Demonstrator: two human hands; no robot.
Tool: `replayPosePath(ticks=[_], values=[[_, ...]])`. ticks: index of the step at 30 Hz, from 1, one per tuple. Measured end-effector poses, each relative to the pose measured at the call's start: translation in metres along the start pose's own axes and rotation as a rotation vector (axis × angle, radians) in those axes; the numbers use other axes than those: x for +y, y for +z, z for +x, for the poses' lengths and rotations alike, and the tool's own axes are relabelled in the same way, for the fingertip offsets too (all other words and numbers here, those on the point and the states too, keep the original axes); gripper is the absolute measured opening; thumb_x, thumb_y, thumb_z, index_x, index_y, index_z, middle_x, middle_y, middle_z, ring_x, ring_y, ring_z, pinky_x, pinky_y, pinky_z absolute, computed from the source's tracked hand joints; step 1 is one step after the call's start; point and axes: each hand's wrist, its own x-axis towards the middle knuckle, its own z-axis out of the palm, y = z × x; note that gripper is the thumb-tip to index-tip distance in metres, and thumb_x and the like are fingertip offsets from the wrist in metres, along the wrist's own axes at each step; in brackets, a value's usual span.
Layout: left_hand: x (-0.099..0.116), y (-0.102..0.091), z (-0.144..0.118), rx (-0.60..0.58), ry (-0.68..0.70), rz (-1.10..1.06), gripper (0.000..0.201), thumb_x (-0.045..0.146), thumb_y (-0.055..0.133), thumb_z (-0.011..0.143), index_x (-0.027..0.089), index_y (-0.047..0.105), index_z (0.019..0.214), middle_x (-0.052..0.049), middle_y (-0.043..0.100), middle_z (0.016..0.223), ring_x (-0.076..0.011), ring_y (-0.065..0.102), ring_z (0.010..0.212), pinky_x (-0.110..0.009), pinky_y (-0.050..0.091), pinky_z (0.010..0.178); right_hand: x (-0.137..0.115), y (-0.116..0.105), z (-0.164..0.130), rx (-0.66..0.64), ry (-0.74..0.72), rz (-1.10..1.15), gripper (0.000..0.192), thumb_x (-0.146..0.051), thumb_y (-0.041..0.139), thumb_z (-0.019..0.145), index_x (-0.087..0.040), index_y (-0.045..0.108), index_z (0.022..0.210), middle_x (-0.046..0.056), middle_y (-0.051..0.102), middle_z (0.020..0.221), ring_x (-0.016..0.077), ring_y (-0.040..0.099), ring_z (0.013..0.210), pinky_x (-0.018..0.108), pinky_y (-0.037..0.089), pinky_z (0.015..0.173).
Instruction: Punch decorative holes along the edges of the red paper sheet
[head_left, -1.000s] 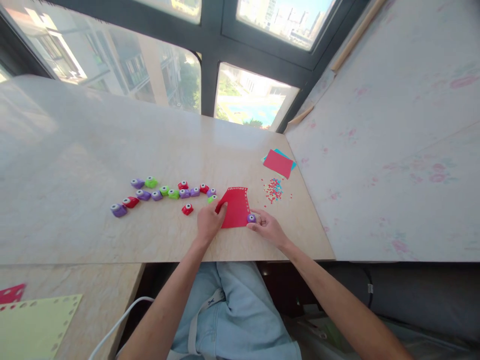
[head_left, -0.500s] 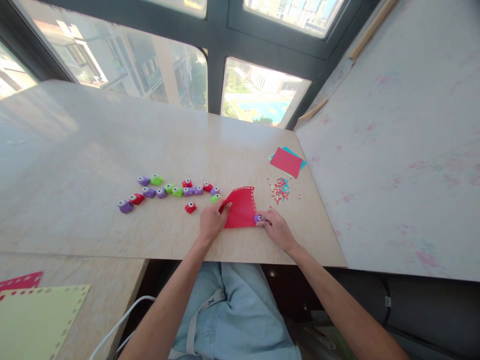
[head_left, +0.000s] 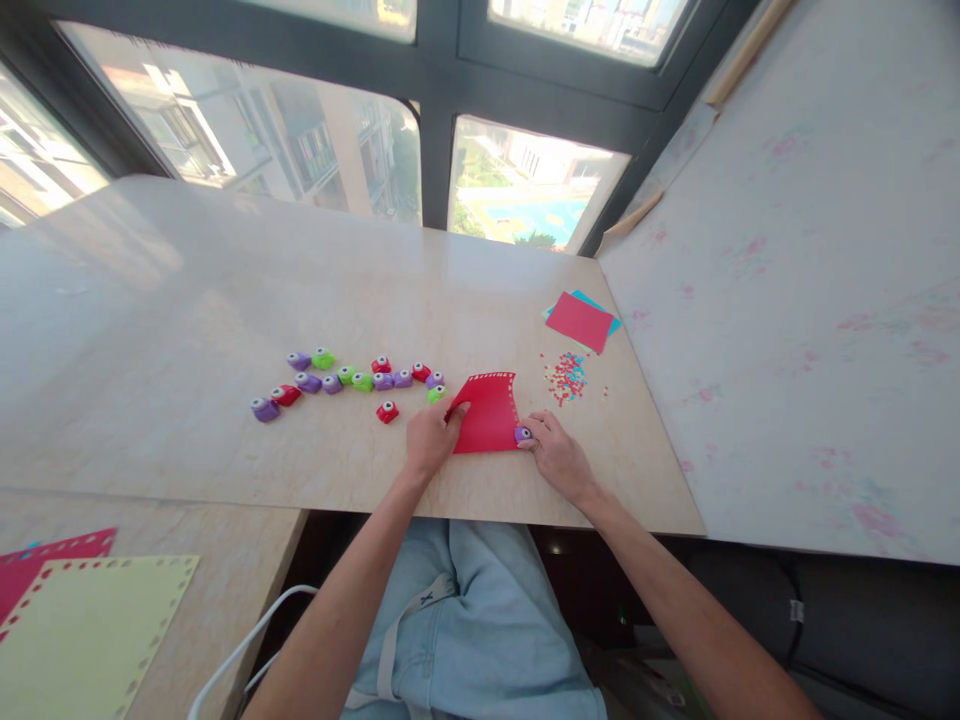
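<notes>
A red sheet of paper [head_left: 486,418] lies in front of me, with small punched holes along its far and right edges. My left hand [head_left: 435,432] pinches the sheet's left edge, thumb on top. At the lower right edge, a purple craft punch [head_left: 523,436] sits on the paper's border, gripped by the fingers of my right hand [head_left: 556,454]. Several more punches in purple, red and green stand left of the sheet, among them a red punch [head_left: 387,412] close to my left hand and a green punch [head_left: 436,394] just beyond it.
Punched-out paper bits [head_left: 568,378] are scattered right of the sheet. Behind them lies a stack of coloured paper [head_left: 580,322] near the wall. At lower left, a pale yellow sheet [head_left: 97,635] with holed edges overlaps a red one [head_left: 45,565]. A white cable [head_left: 255,632] hangs beside the table.
The view has shifted slightly, so everything appears a little to the right. Both hands keep their holds, and the punch stays near the lower right edge of the red sheet.
</notes>
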Motion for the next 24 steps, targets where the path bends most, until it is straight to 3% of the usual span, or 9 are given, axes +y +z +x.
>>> replayPosePath(ticks=[7, 12, 15, 17, 19, 24], values=[[-0.001, 0.000, 0.001, 0.004, 0.019, -0.084, 0.032, 0.039, 0.043, 0.094, 0.018, 0.068, 0.092, -0.005, 0.070, 0.079, -0.0182, 0.060, 0.068, -0.026, 0.035, 0.060, -0.002, 0.001, 0.000, -0.017, 0.005, -0.054, 0.021, -0.015, 0.049, 0.091, -0.022, 0.060, 0.108, 0.009, 0.060, 0.108, 0.0199, 0.062, 0.090, 0.029, 0.049, 0.074], [-0.005, 0.000, 0.002, 0.083, -0.011, -0.272, 0.032, 0.039, 0.043, 0.093, 0.016, 0.065, 0.093, -0.005, 0.069, 0.082, -0.0173, 0.060, 0.071, -0.026, 0.040, 0.063, 0.029, -0.010, -0.007, 0.096, 0.092, 0.001, 0.017, -0.018, 0.049, 0.087, -0.020, 0.061, 0.100, 0.010, 0.059, 0.104, 0.0230, 0.061, 0.091, 0.035, 0.050, 0.077], [-0.006, 0.000, 0.003, 0.062, -0.003, -0.247, 0.031, 0.040, 0.045, 0.092, 0.016, 0.065, 0.090, -0.006, 0.069, 0.081, -0.0178, 0.059, 0.071, -0.027, 0.042, 0.065, 0.050, -0.022, -0.019, 0.089, 0.184, 0.215, 0.018, -0.030, 0.053, 0.087, -0.019, 0.060, 0.099, 0.009, 0.062, 0.095, 0.0219, 0.062, 0.082, 0.034, 0.051, 0.069], [-0.005, 0.000, 0.003, 0.062, -0.002, -0.245, 0.031, 0.039, 0.044, 0.092, 0.016, 0.065, 0.092, -0.006, 0.070, 0.086, -0.0185, 0.061, 0.075, -0.027, 0.043, 0.068, 0.059, -0.027, -0.027, 0.033, 0.309, 0.426, 0.031, -0.043, 0.055, 0.086, -0.017, 0.058, 0.104, 0.005, 0.062, 0.080, 0.0177, 0.058, 0.063, 0.031, 0.048, 0.056], [-0.005, 0.000, 0.003, 0.053, 0.004, -0.245, 0.030, 0.039, 0.045, 0.092, 0.017, 0.065, 0.093, -0.006, 0.070, 0.088, -0.0189, 0.062, 0.078, -0.027, 0.044, 0.070, 0.063, -0.029, -0.035, 0.013, 0.413, 0.614, 0.046, -0.054, 0.058, 0.083, -0.016, 0.056, 0.108, 0.002, 0.061, 0.071, 0.0147, 0.054, 0.053, 0.029, 0.046, 0.052], [-0.006, 0.000, 0.003, 0.021, 0.019, -0.209, 0.031, 0.041, 0.045, 0.092, 0.017, 0.066, 0.093, -0.006, 0.071, 0.086, -0.0191, 0.063, 0.075, -0.027, 0.043, 0.067, 0.059, -0.029, -0.042, 0.145, 0.477, 0.950, 0.053, -0.062, 0.069, 0.073, -0.018, 0.059, 0.100, 0.005, 0.065, 0.082, 0.0159, 0.060, 0.068, 0.030, 0.051, 0.064]])
